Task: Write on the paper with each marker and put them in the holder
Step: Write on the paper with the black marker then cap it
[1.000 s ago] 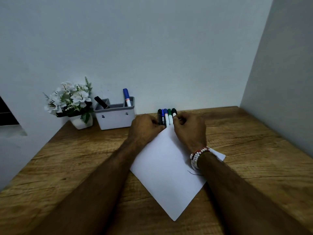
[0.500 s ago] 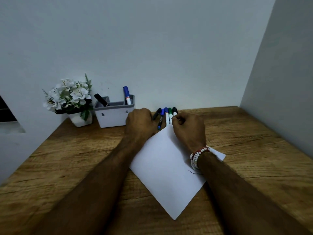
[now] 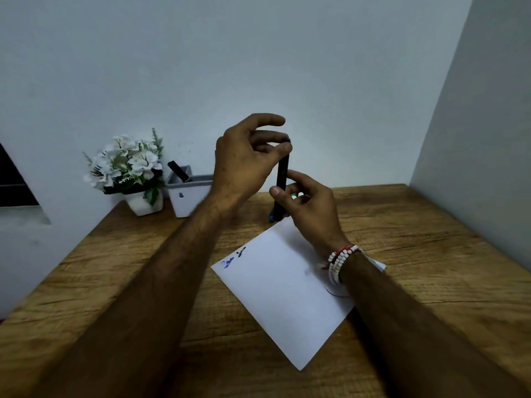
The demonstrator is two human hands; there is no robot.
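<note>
I hold a black marker point(image 3: 282, 173) upright above the desk. My left hand point(image 3: 247, 159) pinches its top end with thumb and fingers, and my right hand point(image 3: 309, 206) grips its lower half. Under my right wrist lies the white paper point(image 3: 283, 285), with blue and dark scribbles near its left corner. The grey holder point(image 3: 186, 202) stands at the back left with a black marker point(image 3: 179, 171) leaning in it; my left hand hides its right side. Behind my right hand only small bits of the other markers point(image 3: 271, 217) show.
A white pot of white flowers point(image 3: 129, 168) stands left of the holder against the wall. The wooden desk point(image 3: 431, 254) meets walls at the back and right. A dark opening shows at the far left.
Both hands have lifted from the row of markers at the paper's far edge, raising the black marker upright between them. The scribbles on the paper have come into view.
</note>
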